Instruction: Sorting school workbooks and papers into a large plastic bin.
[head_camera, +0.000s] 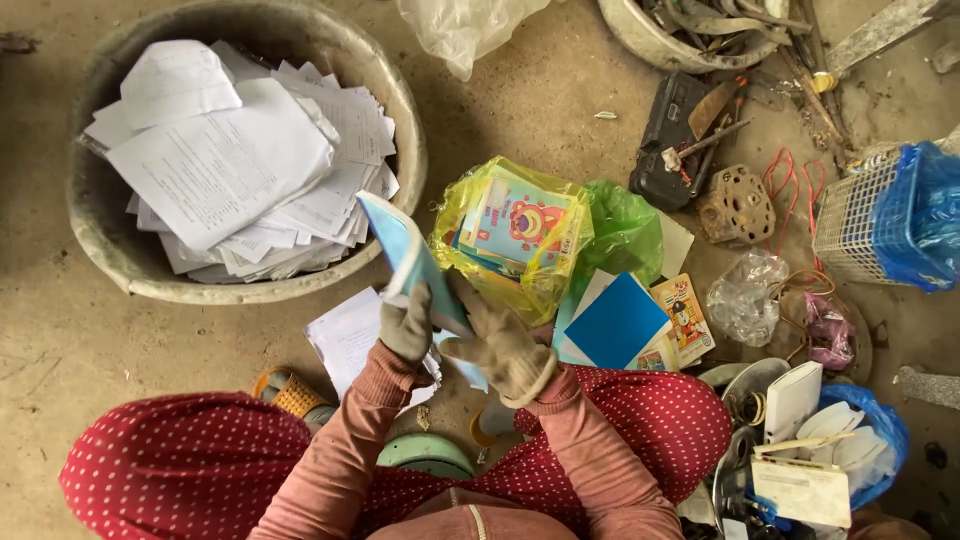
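Basin holding loose papers lies front-left of the hands. Booklet sits between left hand and right hand. Bag of booklets lies just right of it; mesh basket far right.

Blue booklet part-hidden behind gloves.

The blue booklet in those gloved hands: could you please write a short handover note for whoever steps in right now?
Left hand: gloved, gripping the blue booklet at its lower edge.
Right hand: gloved, also on the booklet, from the other side.
The big round basin ahead on the left is heaped with loose white sheets.
A yellow bag of coloured booklets lies ahead on the right, more booklets beside it.
Done: many sheets already in the basin.
Left: the held booklet and the bagged ones.
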